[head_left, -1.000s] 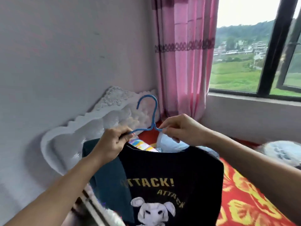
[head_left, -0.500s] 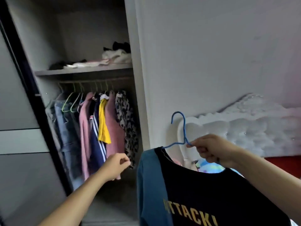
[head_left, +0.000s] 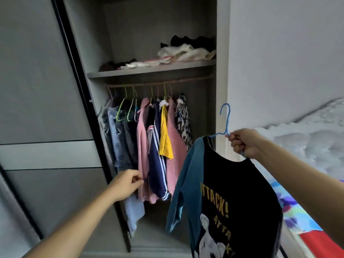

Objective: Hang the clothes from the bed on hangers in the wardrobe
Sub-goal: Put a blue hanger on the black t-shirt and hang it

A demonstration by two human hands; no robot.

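A: What does the head camera show the person holding?

B: The right hand [head_left: 243, 143] is closed round the blue hanger [head_left: 226, 118] just below its hook. The black and blue shirt [head_left: 232, 183] hangs from it in the air in front of the wardrobe's [head_left: 221, 53] right side, well short of the rail [head_left: 186, 79].

A: And the other hand?

B: The left hand [head_left: 126, 184] reaches low toward the hung clothes [head_left: 155, 155], with its fingers curled at the edge of a pink top [head_left: 142, 138] (whether it pinches the cloth or only touches it cannot be told).

A: How far along is the job?

B: Partway, by the look of it. A row of garments is on the rail. This shirt is on its hanger but not yet hooked, and there is free rail at the right end. The bed [head_left: 314, 243] is only partly in view, so what is left on it is unknown.
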